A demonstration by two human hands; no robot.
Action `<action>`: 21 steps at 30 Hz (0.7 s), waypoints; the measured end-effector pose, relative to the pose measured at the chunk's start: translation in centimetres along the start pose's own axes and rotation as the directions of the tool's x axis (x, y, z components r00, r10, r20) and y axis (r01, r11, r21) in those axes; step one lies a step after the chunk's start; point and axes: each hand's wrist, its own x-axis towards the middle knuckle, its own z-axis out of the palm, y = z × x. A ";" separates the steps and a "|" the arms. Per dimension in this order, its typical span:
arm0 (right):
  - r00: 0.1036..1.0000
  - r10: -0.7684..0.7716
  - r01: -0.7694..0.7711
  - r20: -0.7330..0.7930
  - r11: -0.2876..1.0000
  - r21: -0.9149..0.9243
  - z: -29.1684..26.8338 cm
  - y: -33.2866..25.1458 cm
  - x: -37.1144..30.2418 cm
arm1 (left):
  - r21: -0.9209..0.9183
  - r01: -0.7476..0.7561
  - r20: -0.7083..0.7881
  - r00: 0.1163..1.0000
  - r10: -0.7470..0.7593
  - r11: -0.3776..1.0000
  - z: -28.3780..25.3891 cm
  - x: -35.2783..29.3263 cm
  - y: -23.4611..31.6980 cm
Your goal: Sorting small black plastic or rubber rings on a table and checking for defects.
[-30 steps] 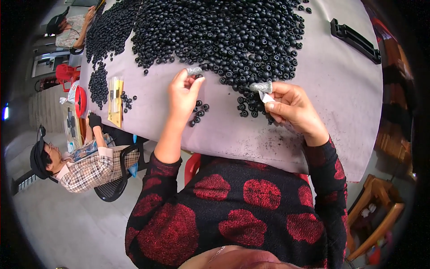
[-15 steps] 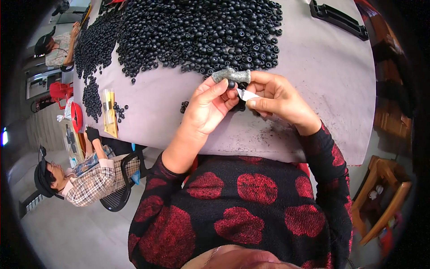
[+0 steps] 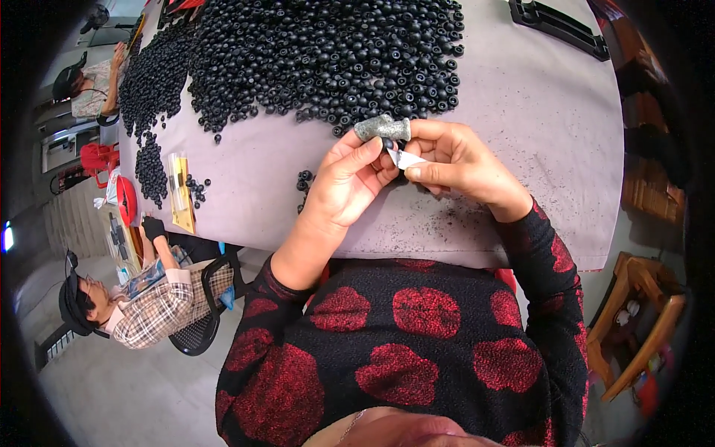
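Note:
My left hand and my right hand meet just above the grey table, near the front edge of a big heap of small black round parts. Between their fingertips is one small black part, pinched by my left hand. My right hand holds a small white blade-like tool against it. A grey fingertip cover sits on the finger above the part. A few loose black parts lie under my left hand.
A yellow packet lies near the table's left edge, and a black tray at the far right. A person in a plaid shirt sits at the left. Another person sits further along. A wooden chair stands at the right.
My hands were apart, the left at the heap's edge. They have come together, the black part now held between them with the white tool against it.

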 end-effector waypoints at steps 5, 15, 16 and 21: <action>0.999 0.039 -0.039 -0.005 0.999 -0.008 -0.1 -0.2 0.0 | -0.027 0.015 0.002 1.000 -0.014 1.000 0.0 0.1 -0.2; 0.999 0.032 -0.032 -0.010 0.999 0.001 -0.3 0.4 0.0 | 0.062 -0.084 -0.002 0.996 0.084 0.995 0.5 -0.1 -0.6; 1.000 0.016 -0.016 -0.017 1.000 -0.002 -0.3 0.4 0.0 | 0.079 -0.101 -0.027 0.994 0.103 0.992 0.6 -0.1 -0.7; 1.000 0.024 -0.024 -0.012 0.999 0.039 -1.2 1.0 0.2 | 0.037 -0.068 0.045 0.997 0.066 0.997 0.7 -0.1 -0.6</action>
